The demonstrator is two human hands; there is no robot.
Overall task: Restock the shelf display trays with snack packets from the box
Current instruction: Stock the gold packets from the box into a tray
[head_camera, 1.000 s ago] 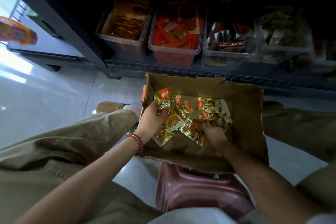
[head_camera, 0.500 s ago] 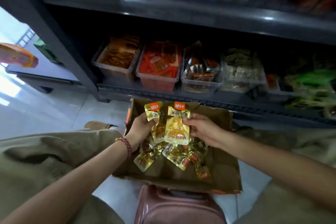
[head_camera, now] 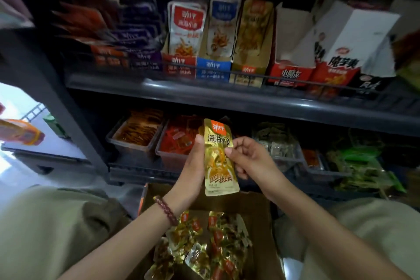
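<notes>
Now clear of the box [head_camera: 263, 234]: 1 sec ago both hands were down among the loose pkts [head_camera: 218, 245]; they have since come up w/ a small gold stack [head_camera: 219, 157], and the view has tilted to take in the upper shelf [head_camera: 227, 95]. Pick-up looks done, so placing should be next.

The left hand [head_camera: 191, 166] wraps the stack's left edge, thumb on the front near the top. The stack, at least 2 pkts, stands upright in front of the lower shelf [head_camera: 145, 170], above the box. The right hand [head_camera: 247, 157] pinches its right edge between thumb and forefinger.

Upper shelf, left to right:
- a blurred orange-red tray [head_camera: 106, 57]
- a purple tray [head_camera: 145, 61]
- a red-front tray [head_camera: 181, 68] of white-and-red pkts
- a blue-front tray [head_camera: 213, 70]
- a gold tray [head_camera: 246, 73], matching the stack's colour and so probably the target
- 2 red-and-white cartons [head_camera: 293, 73], contents not visible

Lower shelf, left to right:
- a clear tub [head_camera: 136, 134] of brown-orange pkts
- a red-filled tub [head_camera: 175, 145]
- a tub of pale pkts [head_camera: 279, 145]
- green bags [head_camera: 359, 161] far right

Many gold pkts remain in the box, so more trips seem due.
</notes>
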